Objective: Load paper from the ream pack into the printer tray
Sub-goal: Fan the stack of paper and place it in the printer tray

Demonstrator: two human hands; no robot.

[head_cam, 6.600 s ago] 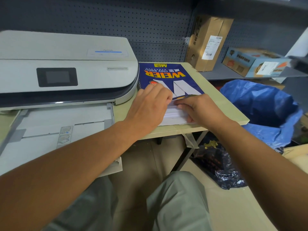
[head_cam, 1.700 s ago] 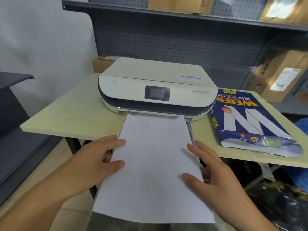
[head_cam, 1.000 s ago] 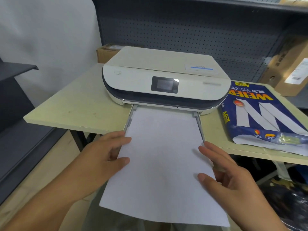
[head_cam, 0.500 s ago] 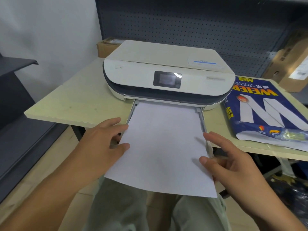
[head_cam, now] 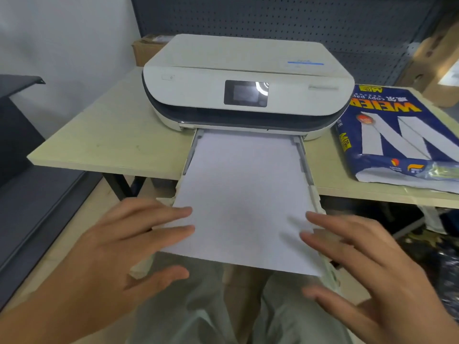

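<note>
A white printer (head_cam: pixel 243 70) sits on a pale table (head_cam: pixel 111 135). Its pulled-out tray (head_cam: pixel 305 158) juts over the table's front edge, and a sheaf of white paper (head_cam: pixel 244 194) lies in it, the near end sticking out past the tray. My left hand (head_cam: pixel 134 242) has its fingers spread, fingertips resting on the paper's left edge, thumb off the sheet. My right hand (head_cam: pixel 362 264) is spread at the paper's right edge, fingertips touching it. The blue ream pack (head_cam: pixel 397 135) lies torn-open on the table to the right of the printer.
A dark pegboard shelf unit (head_cam: pixel 323 21) backs the table, with cardboard boxes (head_cam: pixel 437 70) at the right and one box (head_cam: pixel 146 49) behind the printer. A dark shelf (head_cam: pixel 19 85) stands at the left. My knees (head_cam: pixel 223 314) are under the tray.
The paper has slid further into the tray toward the printer. My thumbs have come off the sheet and both hands have spread flat at its side edges.
</note>
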